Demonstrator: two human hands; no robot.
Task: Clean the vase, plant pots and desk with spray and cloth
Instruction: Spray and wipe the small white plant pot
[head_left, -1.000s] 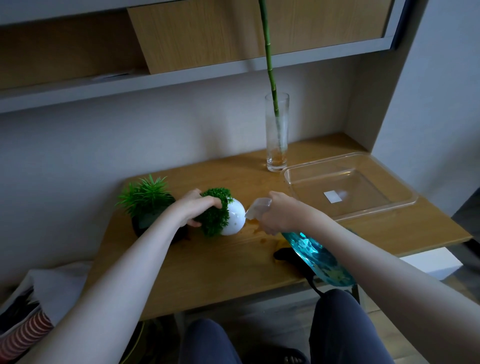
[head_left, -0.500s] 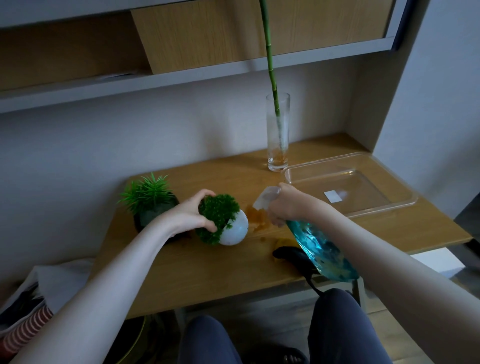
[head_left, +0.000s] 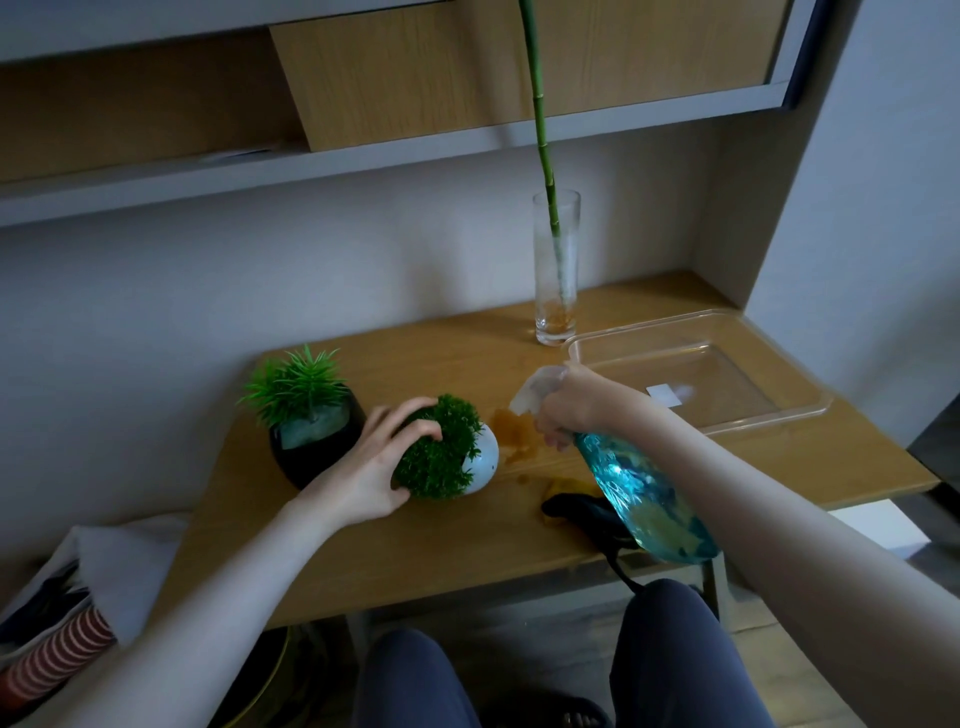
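My left hand (head_left: 371, 467) grips the mossy green top of a small white plant pot (head_left: 480, 460), which is tilted on its side on the wooden desk (head_left: 363, 545). My right hand (head_left: 576, 410) grips the head of a blue spray bottle (head_left: 644, 499), its white nozzle pointing left at the pot. A black pot (head_left: 317, 447) with a spiky green plant stands just left of my left hand. A tall glass vase (head_left: 556, 270) with a green stalk stands at the back. A dark cloth (head_left: 582, 512) lies under the bottle. Wet orange-brown patches (head_left: 511, 436) mark the desk.
A clear plastic tray (head_left: 779, 410) lies at the right of the desk. A shelf and cabinet (head_left: 467, 78) hang over the desk. A bag (head_left: 57, 623) with a striped item sits at the lower left. My knees are below the desk's front edge.
My left hand has turned the white pot, so its green top now faces me more. My right hand and the bottle rose and drew back slightly to the right.
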